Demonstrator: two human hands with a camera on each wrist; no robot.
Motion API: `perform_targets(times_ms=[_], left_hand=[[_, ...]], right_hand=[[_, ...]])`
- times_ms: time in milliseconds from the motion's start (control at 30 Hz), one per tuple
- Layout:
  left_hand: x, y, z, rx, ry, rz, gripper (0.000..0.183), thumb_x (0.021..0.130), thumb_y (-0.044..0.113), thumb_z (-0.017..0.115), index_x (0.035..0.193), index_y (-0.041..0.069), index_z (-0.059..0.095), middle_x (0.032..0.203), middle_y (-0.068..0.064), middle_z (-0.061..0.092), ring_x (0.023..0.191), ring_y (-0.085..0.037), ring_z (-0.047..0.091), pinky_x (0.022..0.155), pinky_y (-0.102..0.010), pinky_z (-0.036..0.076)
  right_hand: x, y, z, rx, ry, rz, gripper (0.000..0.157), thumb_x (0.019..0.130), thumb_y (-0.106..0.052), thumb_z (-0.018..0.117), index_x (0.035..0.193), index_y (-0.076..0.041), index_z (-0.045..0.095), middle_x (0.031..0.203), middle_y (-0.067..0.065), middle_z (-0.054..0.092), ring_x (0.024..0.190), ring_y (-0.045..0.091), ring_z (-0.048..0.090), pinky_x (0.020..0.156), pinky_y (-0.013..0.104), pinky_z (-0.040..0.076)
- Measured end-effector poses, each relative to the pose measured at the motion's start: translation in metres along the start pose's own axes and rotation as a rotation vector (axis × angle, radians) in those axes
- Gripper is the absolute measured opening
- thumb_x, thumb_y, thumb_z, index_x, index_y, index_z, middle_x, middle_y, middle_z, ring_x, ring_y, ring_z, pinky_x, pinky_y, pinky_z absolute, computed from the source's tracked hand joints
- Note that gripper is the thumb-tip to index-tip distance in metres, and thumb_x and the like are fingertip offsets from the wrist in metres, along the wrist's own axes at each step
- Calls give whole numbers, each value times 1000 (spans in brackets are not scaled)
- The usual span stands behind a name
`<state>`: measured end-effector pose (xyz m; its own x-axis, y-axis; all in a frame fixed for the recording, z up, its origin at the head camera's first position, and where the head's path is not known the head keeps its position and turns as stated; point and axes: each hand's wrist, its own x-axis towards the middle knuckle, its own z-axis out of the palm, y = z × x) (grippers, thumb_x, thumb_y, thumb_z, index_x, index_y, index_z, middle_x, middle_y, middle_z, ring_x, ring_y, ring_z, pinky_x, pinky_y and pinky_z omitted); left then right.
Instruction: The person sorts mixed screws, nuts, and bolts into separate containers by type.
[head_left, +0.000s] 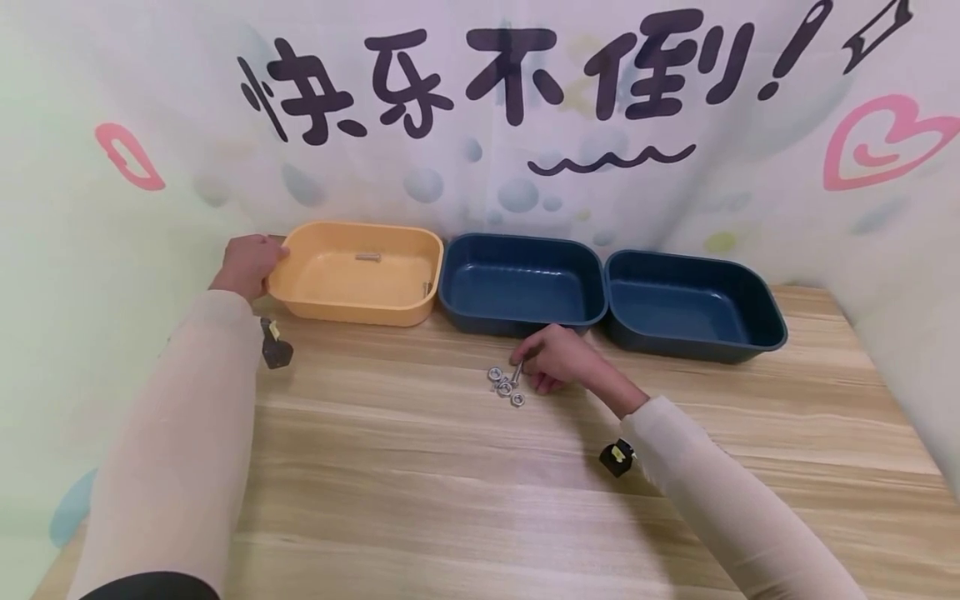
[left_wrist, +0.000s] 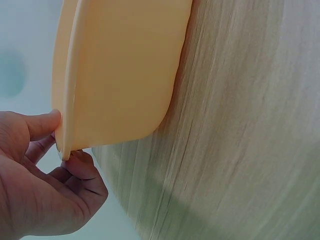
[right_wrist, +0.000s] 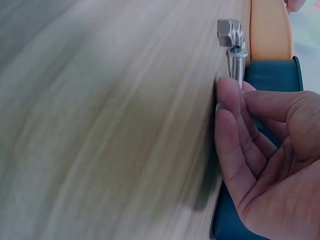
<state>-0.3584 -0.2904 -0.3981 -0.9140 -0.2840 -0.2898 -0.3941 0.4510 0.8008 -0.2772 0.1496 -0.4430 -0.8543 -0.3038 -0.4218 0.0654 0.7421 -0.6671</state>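
My left hand (head_left: 246,265) is at the left end of the yellow bin (head_left: 341,312). In the left wrist view its thumb and fingers pinch the bin's rim (left_wrist: 70,100). Two bolts lie inside that bin, one bolt (head_left: 367,257) towards the back and another bolt (head_left: 427,288) by the right wall. In front of the middle blue bin (head_left: 517,323), my right hand (head_left: 562,358) pinches a silver bolt (right_wrist: 236,67) between thumb and fingertips. Its head end is beside several hex nuts (head_left: 517,400) clustered on the table.
A second blue bin (head_left: 697,346) stands at the right end of the row, against the middle one. Behind the bins hangs a printed cloth (head_left: 465,183). Wood-grain tabletop (head_left: 420,500) extends in front. Small black devices (head_left: 617,457) sit by both wrists.
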Motion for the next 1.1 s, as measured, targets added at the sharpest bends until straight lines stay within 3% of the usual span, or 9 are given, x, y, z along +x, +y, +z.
perform_targets(times_ms=[333,1100], left_hand=[[3,-1,2,-20,0,-15,23,99,23,52,112,4,52,71,7,50,51,-5,47,47,-20,41],[6,-1,2,8,3,-23,33,100,24,51,124,2,50,83,3,51,55,-5,50,50,-22,43]], right_hand=[[-1,2,-4,-10,-71,4,9,90,-6,65,95,-9,71,61,6,63,51,16,63,49,29,52],[-5,-4,-10,-16,-101,22,10,91,-5,64,98,-6,71,63,8,67,53,16,66,52,31,55]])
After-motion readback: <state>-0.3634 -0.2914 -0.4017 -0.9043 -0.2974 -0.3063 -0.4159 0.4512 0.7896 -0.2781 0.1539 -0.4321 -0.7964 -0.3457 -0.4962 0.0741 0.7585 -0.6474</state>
